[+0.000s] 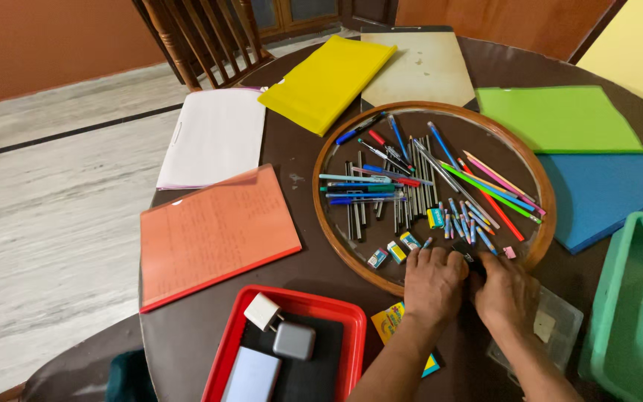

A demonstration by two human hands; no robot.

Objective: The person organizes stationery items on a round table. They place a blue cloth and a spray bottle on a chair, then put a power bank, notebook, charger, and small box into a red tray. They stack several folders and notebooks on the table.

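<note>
One dark round table [306, 275] carries everything here, and spread across its top are flat folders: a blue one [604, 193] at the right, a green one [560, 119] above it, a yellow one [329, 78] at the far side, a white one [213, 138] to the left and an orange one [213, 234] nearer the person. A teal tub [634, 313] stands at the right edge and a red tray [336, 313] holding a few small devices sits at the near edge. In the middle lies a round wooden-rimmed tray [321, 179] with a glass floor, strewn with pens, pencils [496, 186] and small erasers [396, 251].

Both hands meet at the tray's near rim. The left hand [433, 283] lies knuckles up, its fingers curled loosely downward, their tips on the glass just beside a small dark object [470, 259]. The right hand [504, 294] sits close against it, fingers bent inward and closed around the same dark object, which lies between the two hands at the tray's edge. What the object is cannot be told, since the fingers cover most of it. A small pink eraser [510, 252] lies just beyond the right hand, and a clear plastic lid [552, 324] rests beneath the right wrist
</note>
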